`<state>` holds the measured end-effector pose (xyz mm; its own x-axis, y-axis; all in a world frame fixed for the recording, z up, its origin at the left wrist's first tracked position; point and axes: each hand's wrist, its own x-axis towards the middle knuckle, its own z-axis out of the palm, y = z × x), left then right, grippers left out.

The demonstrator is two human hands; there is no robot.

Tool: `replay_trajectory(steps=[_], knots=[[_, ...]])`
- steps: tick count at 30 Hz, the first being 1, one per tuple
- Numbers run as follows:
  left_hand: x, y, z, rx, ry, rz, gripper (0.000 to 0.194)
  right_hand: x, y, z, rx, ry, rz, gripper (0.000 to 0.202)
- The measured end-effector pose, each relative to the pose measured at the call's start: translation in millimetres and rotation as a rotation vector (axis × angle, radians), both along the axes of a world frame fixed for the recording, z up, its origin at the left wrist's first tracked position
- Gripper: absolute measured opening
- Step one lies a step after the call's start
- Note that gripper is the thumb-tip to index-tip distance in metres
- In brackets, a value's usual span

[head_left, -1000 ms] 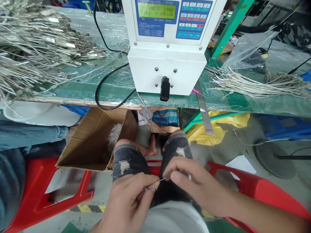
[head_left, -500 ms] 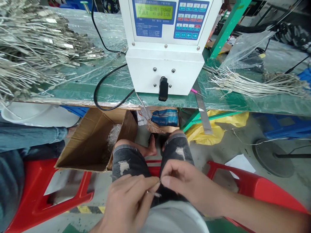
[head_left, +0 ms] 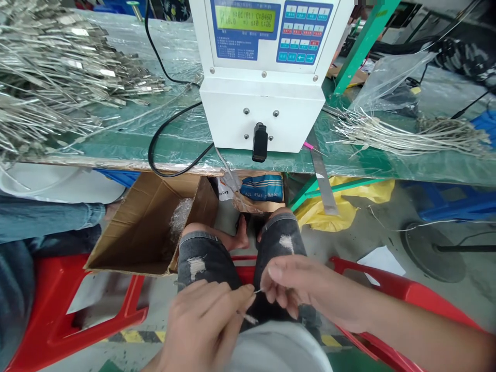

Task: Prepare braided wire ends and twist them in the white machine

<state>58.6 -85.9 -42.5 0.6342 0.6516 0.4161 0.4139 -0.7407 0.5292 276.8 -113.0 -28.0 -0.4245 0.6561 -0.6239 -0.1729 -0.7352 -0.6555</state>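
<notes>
Above my lap, my left hand (head_left: 211, 320) is closed in a pinch on a thin cable. A short bare end of the cable (head_left: 258, 291) pokes out past the thumb and forefinger, and a pale piece (head_left: 247, 316) of it shows below the fingers. The rest is hidden by the hand. Just to the right, my right hand (head_left: 289, 287) has its fingers loosely curled and apart, close to the wire tip. Nothing shows in its grasp; whether a fingertip touches the wire I cannot tell.
A white machine (head_left: 263, 98) with keypad and display stands on the green bench (head_left: 174, 139). Cable bundles lie left (head_left: 77, 77) and right (head_left: 411, 134). A steel ruler (head_left: 324, 181) overhangs the edge. Below are a cardboard box (head_left: 132, 232) and red stools (head_left: 418, 292); another person's leg (head_left: 50, 219) is at left.
My right hand has loosened its pinch at the wire tip, its thumb lifting and fingers parting. The bare wire end now shows. My left hand stays almost in place.
</notes>
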Motion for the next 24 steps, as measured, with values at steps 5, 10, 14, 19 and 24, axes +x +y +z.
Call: replay_trajectory(steps=[5,10,14,19,24], knots=[[2,4,3.0,0.206,0.067,-0.048,0.021,-3,3,3.5,-0.171,0.075,0.035,0.042],[0,0,-0.6,0.179,0.042,-0.043,0.023,-11,-1,5.5,-0.063,-0.061,0.042,0.02],[3,-3,-1.6,-0.607,-0.04,0.064,0.018,-4,-6,-3.8,0.955,-0.643,0.128,0.015],[2,0,4.9,-1.366,-0.207,0.233,0.043,15,-2,-11.2,1.73,-1.048,0.068,0.018],[0,-2,3.5,-1.186,-0.158,0.231,0.038,7,-4,2.7,0.791,-0.703,0.038,0.008]])
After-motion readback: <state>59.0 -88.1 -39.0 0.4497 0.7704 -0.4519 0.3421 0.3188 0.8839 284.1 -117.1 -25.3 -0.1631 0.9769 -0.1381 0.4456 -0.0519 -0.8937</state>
